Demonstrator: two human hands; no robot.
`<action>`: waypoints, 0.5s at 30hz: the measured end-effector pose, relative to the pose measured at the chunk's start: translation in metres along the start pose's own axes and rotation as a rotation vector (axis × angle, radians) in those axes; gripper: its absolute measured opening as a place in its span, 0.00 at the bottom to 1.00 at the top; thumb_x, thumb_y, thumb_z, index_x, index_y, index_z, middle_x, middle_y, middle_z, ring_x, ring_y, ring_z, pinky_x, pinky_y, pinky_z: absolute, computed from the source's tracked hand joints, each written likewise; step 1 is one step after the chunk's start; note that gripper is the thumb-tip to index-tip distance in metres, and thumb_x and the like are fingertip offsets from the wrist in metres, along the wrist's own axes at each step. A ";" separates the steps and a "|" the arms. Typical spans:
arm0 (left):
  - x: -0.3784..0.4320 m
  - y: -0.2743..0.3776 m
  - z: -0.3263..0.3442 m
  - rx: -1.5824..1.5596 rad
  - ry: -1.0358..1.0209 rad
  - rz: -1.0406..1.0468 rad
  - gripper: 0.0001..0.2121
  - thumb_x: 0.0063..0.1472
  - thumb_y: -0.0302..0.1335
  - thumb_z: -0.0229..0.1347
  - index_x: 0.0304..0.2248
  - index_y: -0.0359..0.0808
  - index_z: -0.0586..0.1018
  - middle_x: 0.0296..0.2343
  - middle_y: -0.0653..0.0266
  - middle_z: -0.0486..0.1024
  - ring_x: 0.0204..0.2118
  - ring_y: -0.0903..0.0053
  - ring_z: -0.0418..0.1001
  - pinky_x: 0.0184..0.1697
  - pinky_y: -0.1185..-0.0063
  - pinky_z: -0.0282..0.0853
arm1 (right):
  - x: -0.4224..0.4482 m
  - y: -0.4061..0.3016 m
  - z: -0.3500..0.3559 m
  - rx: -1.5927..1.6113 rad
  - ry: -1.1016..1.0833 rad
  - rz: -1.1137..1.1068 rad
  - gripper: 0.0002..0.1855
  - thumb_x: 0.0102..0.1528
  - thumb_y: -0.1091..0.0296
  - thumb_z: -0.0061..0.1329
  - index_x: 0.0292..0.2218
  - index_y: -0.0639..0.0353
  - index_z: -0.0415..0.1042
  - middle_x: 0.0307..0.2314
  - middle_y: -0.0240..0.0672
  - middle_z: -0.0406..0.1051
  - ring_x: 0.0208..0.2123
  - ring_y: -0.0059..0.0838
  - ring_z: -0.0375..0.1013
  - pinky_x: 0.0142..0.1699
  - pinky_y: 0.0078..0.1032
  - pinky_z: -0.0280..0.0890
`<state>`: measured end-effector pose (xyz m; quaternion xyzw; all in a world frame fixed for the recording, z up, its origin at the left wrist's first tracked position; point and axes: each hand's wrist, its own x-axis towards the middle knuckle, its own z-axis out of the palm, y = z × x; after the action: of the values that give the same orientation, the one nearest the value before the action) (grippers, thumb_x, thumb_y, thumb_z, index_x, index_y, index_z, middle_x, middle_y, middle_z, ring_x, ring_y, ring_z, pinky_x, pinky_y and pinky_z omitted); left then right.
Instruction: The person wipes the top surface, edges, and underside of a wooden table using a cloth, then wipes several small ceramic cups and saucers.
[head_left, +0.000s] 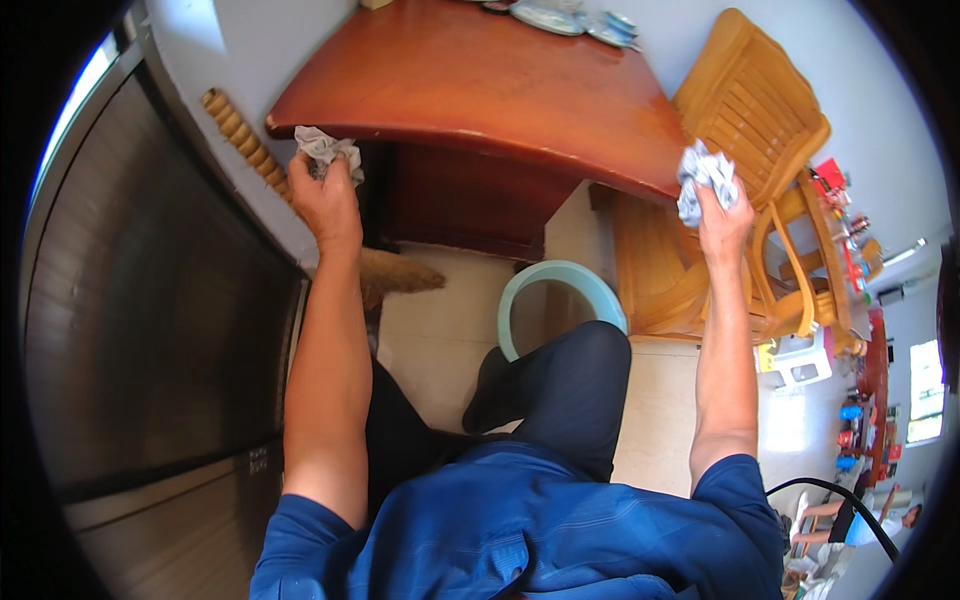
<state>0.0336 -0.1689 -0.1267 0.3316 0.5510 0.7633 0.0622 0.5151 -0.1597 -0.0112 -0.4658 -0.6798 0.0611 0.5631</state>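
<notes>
My left hand (326, 191) grips a crumpled greyish-white cloth (328, 148) by the front left corner of a reddish-brown wooden desk (465, 82). At the desk's right corner, my right hand (724, 217) holds another crumpled cloth (703, 176), whitish blue. Both arms reach forward, wide apart. On the floor between my knee and the desk stands a light blue plastic basin (514, 300), partly hidden by my knee; dark liquid seems to be in it.
A wooden slatted chair (757, 112) and more wooden furniture stand on the right. Plastic-wrapped items (547, 16) lie at the desk's back edge. A dark door panel (150, 285) is on the left, near a beaded wooden post (244, 139). Another person (862, 525) is far off, lower right.
</notes>
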 end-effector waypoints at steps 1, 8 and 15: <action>0.004 -0.007 -0.002 -0.136 0.011 -0.117 0.14 0.56 0.22 0.59 0.43 0.29 0.75 0.35 0.59 0.77 0.37 0.70 0.74 0.44 0.74 0.70 | 0.008 -0.010 0.023 0.010 -0.042 -0.006 0.15 0.55 0.74 0.56 0.45 0.66 0.76 0.35 0.31 0.74 0.37 0.20 0.73 0.43 0.22 0.69; -0.007 -0.085 -0.010 -0.473 -0.201 -1.067 0.13 0.64 0.28 0.44 0.42 0.30 0.75 0.38 0.49 0.79 0.29 0.61 0.76 0.29 0.64 0.74 | 0.044 -0.046 0.125 -0.470 -0.508 -0.382 0.23 0.56 0.48 0.54 0.43 0.59 0.78 0.48 0.39 0.74 0.49 0.45 0.71 0.54 0.37 0.65; -0.003 -0.141 0.025 -0.524 -0.288 -1.220 0.14 0.67 0.29 0.40 0.40 0.30 0.75 0.33 0.49 0.76 0.23 0.60 0.71 0.25 0.62 0.69 | 0.047 -0.040 0.133 -0.373 -0.575 -0.428 0.17 0.60 0.54 0.50 0.39 0.58 0.80 0.47 0.38 0.75 0.45 0.43 0.72 0.51 0.35 0.67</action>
<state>0.0122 -0.0966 -0.2480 0.0339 0.4226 0.6481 0.6326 0.3867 -0.0902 -0.0011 -0.3717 -0.8908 -0.0542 0.2556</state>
